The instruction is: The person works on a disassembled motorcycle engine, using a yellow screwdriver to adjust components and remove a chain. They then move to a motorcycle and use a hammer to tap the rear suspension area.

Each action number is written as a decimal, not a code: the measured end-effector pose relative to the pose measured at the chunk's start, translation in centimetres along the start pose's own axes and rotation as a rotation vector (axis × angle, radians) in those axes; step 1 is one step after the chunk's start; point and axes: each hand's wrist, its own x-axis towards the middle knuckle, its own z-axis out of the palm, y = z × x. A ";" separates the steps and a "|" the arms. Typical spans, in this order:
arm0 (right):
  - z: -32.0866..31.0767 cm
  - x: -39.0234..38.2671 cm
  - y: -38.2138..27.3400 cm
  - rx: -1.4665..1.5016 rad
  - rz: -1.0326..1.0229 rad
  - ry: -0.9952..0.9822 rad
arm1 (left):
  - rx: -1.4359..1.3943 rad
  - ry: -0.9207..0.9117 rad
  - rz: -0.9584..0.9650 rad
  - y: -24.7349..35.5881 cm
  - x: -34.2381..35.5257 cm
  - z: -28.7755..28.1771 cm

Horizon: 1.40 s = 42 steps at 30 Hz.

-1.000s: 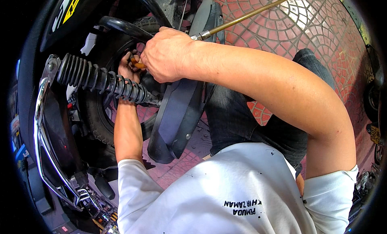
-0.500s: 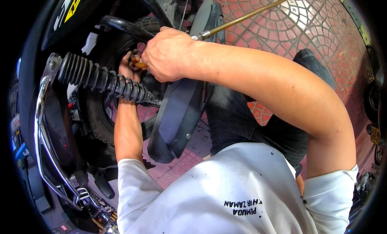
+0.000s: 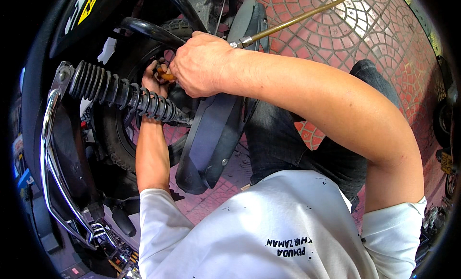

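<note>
Beside the spoked-looking gap of a motorcycle wheel, its black tyre [image 3: 117, 139] partly hidden, both my hands meet. My left hand [image 3: 152, 79] reaches up behind the coil-spring shock absorber [image 3: 127, 94], its fingers pinched round a small orange-amber piece [image 3: 165, 74]. My right hand [image 3: 199, 63] is curled, back of the hand upward, close against the left fingertips. From under its wrist comes an amber hose [image 3: 297, 20] with a metal fitting [image 3: 242, 42]. The right fingers are hidden, as is the hose's end. Whether the orange piece joins the hose, I cannot tell.
A black curved tube [image 3: 151, 33] crosses just above my hands. A dark plastic cover [image 3: 209, 139] stands beside my right wrist. A chrome grab rail [image 3: 48, 154] runs down the left. Red patterned tiles [image 3: 312, 48] lie below; other motorcycle parts show at the right rim.
The fingers of my left hand have shifted slightly round the orange piece, and less of it shows. The right hand and the hose have barely moved.
</note>
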 end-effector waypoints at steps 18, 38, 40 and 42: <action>0.0 0.0 0.2 0.033 -0.008 -0.009 | 0.036 0.173 0.041 -0.3 -0.6 2.0; 0.5 0.1 0.3 0.035 -0.018 0.051 | 0.055 0.154 0.054 -0.2 -1.1 2.5; 0.6 0.1 0.3 0.038 -0.021 0.050 | 0.046 0.129 0.028 -0.3 -0.9 1.7; 0.4 0.0 0.2 0.039 -0.021 0.029 | 0.059 0.127 0.030 -0.3 -1.0 1.7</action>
